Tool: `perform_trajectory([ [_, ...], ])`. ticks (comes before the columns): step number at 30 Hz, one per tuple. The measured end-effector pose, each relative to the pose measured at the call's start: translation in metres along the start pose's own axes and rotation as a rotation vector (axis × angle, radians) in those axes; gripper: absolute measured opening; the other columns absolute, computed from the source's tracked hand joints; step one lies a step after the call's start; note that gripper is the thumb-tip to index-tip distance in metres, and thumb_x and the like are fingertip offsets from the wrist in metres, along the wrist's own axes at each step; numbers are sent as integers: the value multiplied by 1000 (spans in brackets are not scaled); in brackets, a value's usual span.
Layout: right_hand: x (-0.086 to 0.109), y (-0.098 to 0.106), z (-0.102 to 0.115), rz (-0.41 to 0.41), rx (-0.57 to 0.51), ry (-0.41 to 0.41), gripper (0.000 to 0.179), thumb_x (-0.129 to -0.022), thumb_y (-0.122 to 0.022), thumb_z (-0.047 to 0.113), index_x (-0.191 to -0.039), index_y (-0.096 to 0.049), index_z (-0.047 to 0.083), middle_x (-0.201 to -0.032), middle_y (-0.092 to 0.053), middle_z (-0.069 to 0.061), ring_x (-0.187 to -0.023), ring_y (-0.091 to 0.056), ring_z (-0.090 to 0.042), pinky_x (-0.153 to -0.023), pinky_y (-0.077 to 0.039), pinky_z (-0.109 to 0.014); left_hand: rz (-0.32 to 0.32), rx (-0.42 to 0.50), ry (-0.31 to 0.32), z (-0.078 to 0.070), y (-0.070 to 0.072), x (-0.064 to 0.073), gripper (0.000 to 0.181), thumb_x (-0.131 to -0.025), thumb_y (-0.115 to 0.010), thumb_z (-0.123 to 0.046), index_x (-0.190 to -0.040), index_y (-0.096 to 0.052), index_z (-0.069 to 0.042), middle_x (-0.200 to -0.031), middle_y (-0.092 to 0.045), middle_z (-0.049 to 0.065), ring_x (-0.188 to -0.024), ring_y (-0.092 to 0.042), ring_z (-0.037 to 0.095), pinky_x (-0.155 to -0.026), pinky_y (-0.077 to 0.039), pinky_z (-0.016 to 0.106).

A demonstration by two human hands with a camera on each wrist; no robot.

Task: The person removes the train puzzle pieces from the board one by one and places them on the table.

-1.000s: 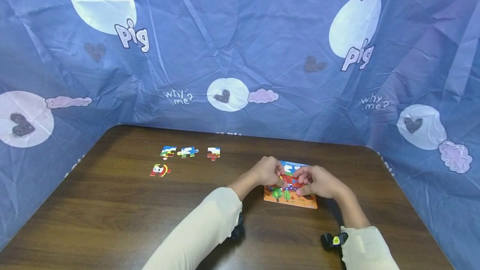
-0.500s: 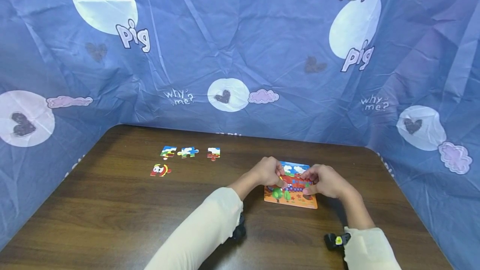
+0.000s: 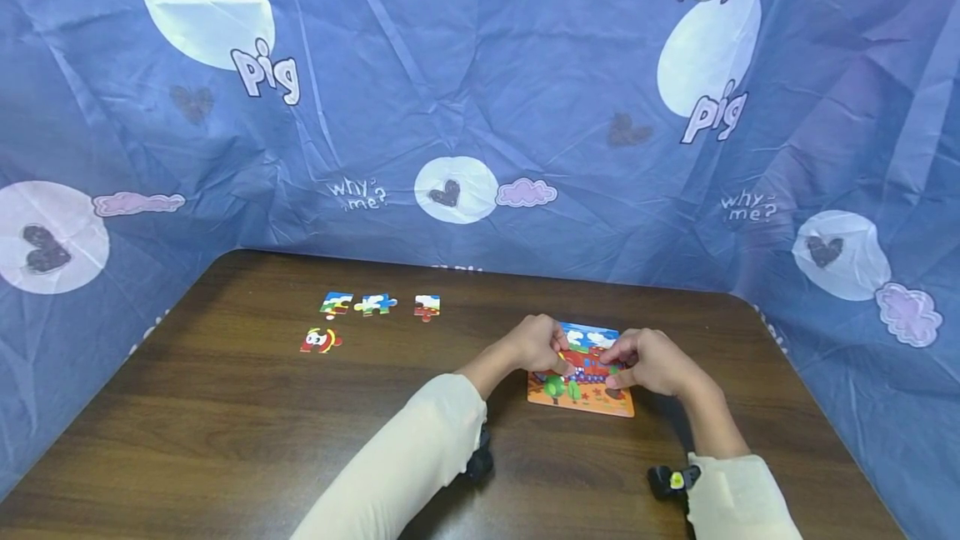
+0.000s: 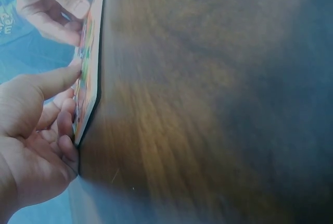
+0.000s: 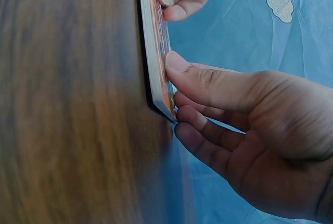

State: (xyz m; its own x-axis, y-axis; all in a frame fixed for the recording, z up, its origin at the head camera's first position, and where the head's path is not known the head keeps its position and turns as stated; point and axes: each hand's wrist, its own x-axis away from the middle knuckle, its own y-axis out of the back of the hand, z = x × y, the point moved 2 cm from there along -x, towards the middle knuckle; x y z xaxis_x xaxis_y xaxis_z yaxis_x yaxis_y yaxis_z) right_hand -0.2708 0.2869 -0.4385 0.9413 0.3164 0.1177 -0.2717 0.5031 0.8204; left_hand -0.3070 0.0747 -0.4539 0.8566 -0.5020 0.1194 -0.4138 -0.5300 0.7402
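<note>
A small jigsaw puzzle board (image 3: 581, 403), printed with a red train, green trees and an orange ground, lies flat on the table at right of centre. My left hand (image 3: 536, 344) covers part of its left side, thumb and fingertips bent down onto the picture. On the right side, my right hand (image 3: 651, 363) touches the picture with its thumb and fingers spread apart. The right wrist view shows the right thumb (image 5: 178, 61) against the board's face, with no separate piece visible between thumb and fingers. Both palms are raised off the board.
Several loose puzzle pieces lie at the table's back left, among them a blue one (image 3: 375, 304), a red and white one (image 3: 427, 307) and one with a white face (image 3: 321, 341). A blue patterned cloth (image 3: 480, 107) hangs behind the brown wooden table (image 3: 225, 423).
My right hand has shifted slightly right over the board, uncovering more of the red train, then stayed put. My left hand and the loose pieces keep their places.
</note>
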Motion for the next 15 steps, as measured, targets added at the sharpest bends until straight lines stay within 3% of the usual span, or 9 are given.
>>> perform_trajectory([
  [15, 0, 0, -1, 0, -14, 26, 23, -74, -91, 8, -93, -83, 17, -94, -69, 3, -88, -60, -17, -80, -51, -38, 7, 25, -31, 1, 0, 0, 28, -81, -89, -22, -97, -68, -12, -83, -58, -6, -78, -53, 7, -77, -45, 21],
])
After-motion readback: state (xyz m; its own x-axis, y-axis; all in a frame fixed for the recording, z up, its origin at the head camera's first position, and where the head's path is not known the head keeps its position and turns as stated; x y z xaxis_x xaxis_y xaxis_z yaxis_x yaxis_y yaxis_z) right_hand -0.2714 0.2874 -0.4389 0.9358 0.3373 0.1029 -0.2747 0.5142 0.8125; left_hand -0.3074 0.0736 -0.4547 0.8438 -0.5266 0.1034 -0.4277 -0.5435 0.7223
